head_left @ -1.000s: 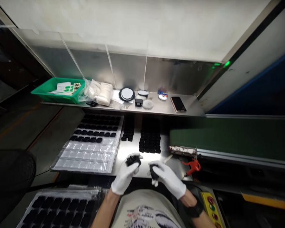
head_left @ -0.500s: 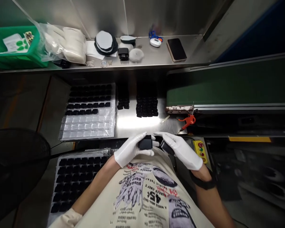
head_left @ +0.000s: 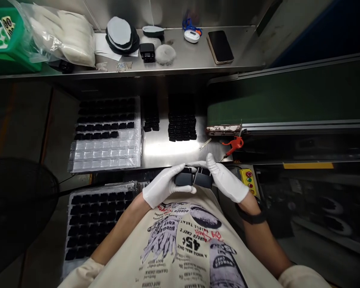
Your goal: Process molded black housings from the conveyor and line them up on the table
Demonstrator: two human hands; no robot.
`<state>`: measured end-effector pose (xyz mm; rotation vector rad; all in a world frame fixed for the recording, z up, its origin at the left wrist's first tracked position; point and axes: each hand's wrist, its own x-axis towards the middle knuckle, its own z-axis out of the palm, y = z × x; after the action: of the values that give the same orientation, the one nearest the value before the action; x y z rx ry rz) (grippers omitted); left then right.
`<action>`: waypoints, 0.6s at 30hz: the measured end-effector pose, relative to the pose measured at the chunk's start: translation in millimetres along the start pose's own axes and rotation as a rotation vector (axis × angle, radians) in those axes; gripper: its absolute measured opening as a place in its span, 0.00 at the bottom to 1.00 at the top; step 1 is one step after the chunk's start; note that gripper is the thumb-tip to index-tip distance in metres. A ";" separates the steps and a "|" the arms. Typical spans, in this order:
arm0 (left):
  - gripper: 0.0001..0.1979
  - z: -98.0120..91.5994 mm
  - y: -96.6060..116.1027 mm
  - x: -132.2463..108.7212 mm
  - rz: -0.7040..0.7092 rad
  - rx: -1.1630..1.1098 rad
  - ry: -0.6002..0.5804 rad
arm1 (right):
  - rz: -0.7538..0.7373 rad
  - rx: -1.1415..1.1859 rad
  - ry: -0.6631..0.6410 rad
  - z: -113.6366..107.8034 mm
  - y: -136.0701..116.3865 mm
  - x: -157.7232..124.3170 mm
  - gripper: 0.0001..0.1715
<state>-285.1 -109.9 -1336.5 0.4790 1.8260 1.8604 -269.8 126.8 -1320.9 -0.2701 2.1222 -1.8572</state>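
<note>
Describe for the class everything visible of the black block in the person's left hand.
The black block is squarish, matte, plastic-looking, with rounded corners. The white-gloved left hand grips it from the side, above the steel bench's front edge. A similar block in the right hand sits beside it; contact is unclear.

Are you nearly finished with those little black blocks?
Partly, it looks like. Done: the upper rows of the clear plastic tray hold black blocks. In hand: your left glove grips one block, your right glove another. Left: empty pockets and stacked blocks.
</note>
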 end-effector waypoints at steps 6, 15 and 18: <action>0.26 6.0 11.6 2.6 -0.237 -0.362 -0.021 | -0.025 -0.109 0.053 -4.1 0.8 3.5 0.52; 0.27 20.6 16.2 10.1 -0.248 -0.187 0.158 | -0.011 -0.246 0.083 -1.7 3.9 9.3 0.41; 0.28 19.9 15.0 11.1 -0.254 -0.153 0.215 | -0.018 -0.140 0.055 -2.5 6.6 5.0 0.42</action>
<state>-284.4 -87.1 -1321.7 -0.0085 1.7632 1.9124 -274.9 128.3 -1327.7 -0.2741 2.2987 -1.7468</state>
